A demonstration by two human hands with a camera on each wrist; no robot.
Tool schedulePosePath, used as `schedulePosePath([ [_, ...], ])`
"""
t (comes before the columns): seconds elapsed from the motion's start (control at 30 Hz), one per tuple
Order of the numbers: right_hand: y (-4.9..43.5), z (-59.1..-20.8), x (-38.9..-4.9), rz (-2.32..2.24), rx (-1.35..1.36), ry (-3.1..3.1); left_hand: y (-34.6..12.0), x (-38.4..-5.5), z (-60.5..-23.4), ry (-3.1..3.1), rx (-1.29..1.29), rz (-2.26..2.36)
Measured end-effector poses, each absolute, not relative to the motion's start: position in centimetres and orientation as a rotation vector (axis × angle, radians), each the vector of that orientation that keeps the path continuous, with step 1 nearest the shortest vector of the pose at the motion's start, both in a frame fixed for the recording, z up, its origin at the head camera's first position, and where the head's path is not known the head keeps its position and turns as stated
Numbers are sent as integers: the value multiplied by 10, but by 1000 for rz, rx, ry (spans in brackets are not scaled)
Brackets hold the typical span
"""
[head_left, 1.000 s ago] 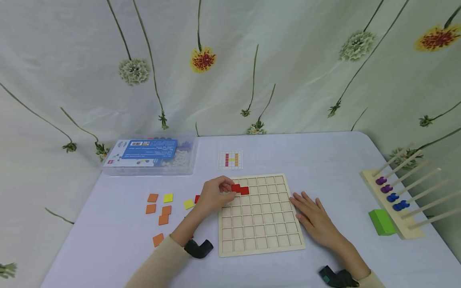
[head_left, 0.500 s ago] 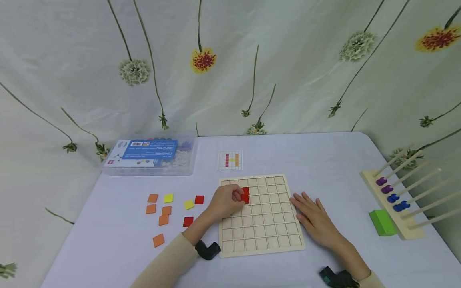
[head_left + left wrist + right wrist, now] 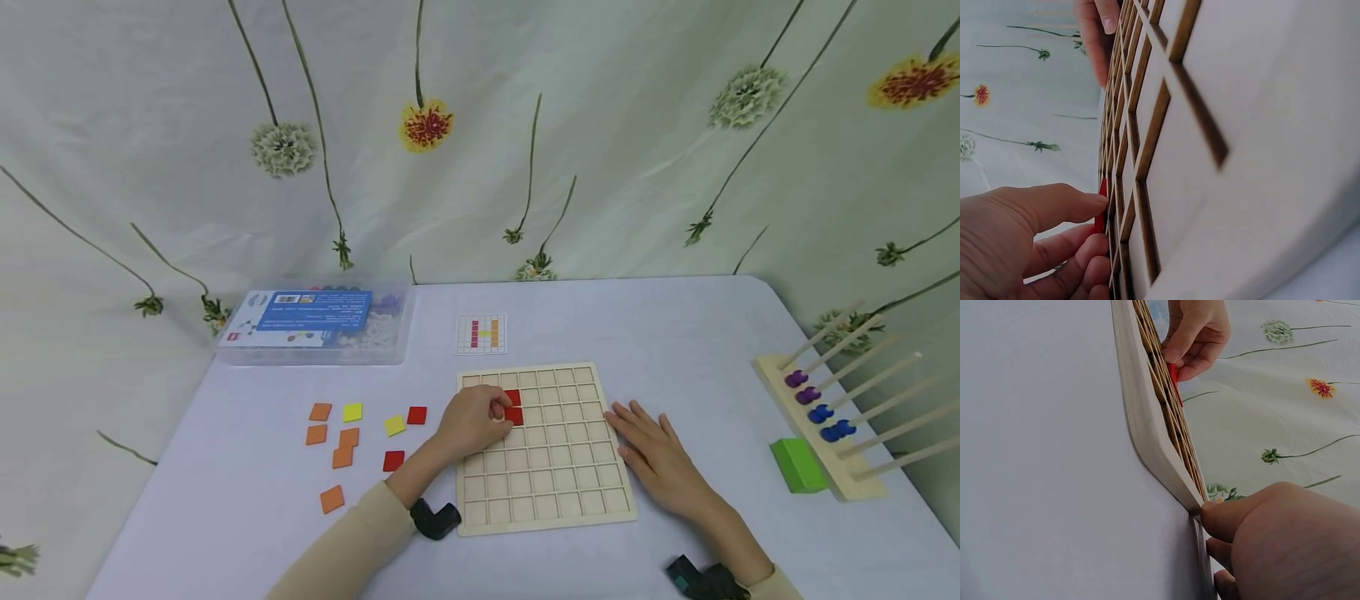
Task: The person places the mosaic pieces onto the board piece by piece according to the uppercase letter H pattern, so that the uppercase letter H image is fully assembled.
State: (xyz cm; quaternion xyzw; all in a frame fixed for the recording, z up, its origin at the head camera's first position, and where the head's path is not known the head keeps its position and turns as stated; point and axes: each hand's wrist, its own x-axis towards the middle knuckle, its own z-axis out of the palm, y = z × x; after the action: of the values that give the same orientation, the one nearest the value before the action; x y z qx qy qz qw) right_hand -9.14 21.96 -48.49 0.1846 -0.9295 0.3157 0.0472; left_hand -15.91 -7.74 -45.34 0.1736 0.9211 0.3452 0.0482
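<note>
My left hand (image 3: 474, 421) is over the upper left part of a wooden grid board (image 3: 555, 482), pinching a red square tile (image 3: 514, 416) between thumb and fingers. Directly above that tile, a second red tile (image 3: 513, 397) lies in the grid. In the left wrist view the pinched red tile (image 3: 1099, 222) is seen edge-on at the board's surface; whether it sits fully in its cell cannot be told. My right hand (image 3: 658, 461) rests flat beside the board, its fingers relaxed. Its thumb touches the board's edge (image 3: 1169, 478) in the right wrist view.
Loose orange tiles (image 3: 342, 457), yellow tiles (image 3: 394, 426) and red tiles (image 3: 393, 461) lie left of the board. Behind it is a pattern card (image 3: 482, 334). A clear plastic box (image 3: 315, 357) stands back left. At right, a pegged bead stand (image 3: 813, 433) leans on a green block (image 3: 797, 465).
My left hand has moved right and slightly nearer with the red tile, from beside the other red tile to just below it. My right hand has stayed in place.
</note>
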Motion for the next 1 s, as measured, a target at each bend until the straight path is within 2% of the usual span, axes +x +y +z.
schedulePosePath([
  [0.37, 219, -484, -92, 976, 566, -2838, -81, -154, -448, 2806, 559, 1097],
  [0.6, 218, -484, -93, 973, 566, -2842, -104, -141, -432, 2808, 514, 1257],
  [0.77, 218, -484, -92, 967, 561, -2842, -138, -139, -427, 2894, 410, 1288],
  [1.0, 218, -484, -91, 968, 544, -2858, -180, -144, -436, 2889, 133, 1296],
])
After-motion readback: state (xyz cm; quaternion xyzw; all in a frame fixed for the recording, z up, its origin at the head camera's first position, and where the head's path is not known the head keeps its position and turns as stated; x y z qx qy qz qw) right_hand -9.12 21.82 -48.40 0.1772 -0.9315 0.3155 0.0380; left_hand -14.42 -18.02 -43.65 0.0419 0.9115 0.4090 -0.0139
